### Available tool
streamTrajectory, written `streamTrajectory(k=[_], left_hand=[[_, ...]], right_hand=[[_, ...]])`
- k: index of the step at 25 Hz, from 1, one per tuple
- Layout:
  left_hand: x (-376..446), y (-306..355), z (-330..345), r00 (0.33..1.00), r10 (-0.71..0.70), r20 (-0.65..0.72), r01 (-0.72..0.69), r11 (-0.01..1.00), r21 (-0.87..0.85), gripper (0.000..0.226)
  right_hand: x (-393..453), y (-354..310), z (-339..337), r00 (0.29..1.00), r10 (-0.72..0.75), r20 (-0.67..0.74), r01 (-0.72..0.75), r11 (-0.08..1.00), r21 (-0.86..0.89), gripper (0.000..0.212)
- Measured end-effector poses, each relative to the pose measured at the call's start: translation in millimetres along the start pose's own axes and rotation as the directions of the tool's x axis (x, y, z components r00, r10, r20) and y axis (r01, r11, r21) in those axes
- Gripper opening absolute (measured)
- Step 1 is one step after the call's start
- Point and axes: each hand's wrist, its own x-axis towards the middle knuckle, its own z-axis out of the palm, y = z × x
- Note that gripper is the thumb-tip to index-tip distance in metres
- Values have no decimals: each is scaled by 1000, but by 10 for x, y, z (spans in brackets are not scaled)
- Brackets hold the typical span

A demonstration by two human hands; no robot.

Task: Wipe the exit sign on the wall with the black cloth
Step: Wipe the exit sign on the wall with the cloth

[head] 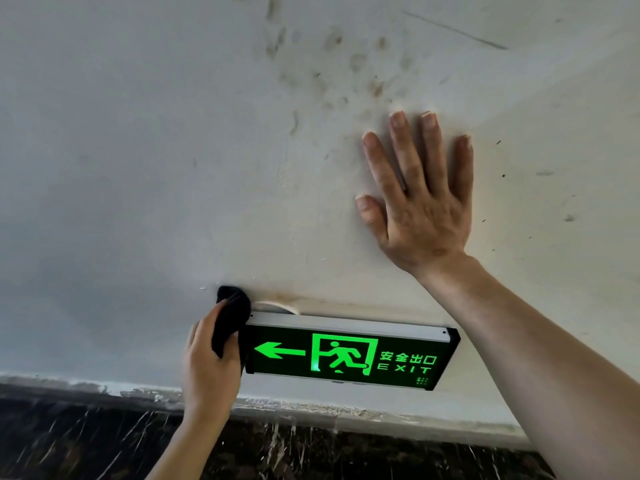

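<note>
Left hand [207, 362] fisted, gripping; right hand [420, 206] flat, fingers spread

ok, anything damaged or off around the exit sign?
Yes. The wall above the exit sign carries dark smudges like fingerprints, upper centre. A brown stain and a pale ring sit at the sign's top left, beside the black cloth. The sign itself is lit and looks intact.

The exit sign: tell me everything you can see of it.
The exit sign is a long, flat box mounted low on the white wall, lit. Its black face shows a green left arrow, a running figure in a doorway, Chinese characters and EXIT. A silvery strip runs along its top edge. The black cloth, gripped in the left hand, presses its upper left corner. The right hand lies flat on the wall above, apart.
</note>
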Motion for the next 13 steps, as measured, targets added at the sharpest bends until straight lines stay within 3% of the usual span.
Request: streamTrajectory(k=[9,13], left_hand=[[-7,-150,56,994,-110,14,111,988,-107,51],[-20,-184,73,972,-227,61,235,940,-249,56]], right_hand=[[6,13,23,1000,5,-10,-5,999,-42,61],[4,7,22,1000,1,-21,-2,998,-55,61]])
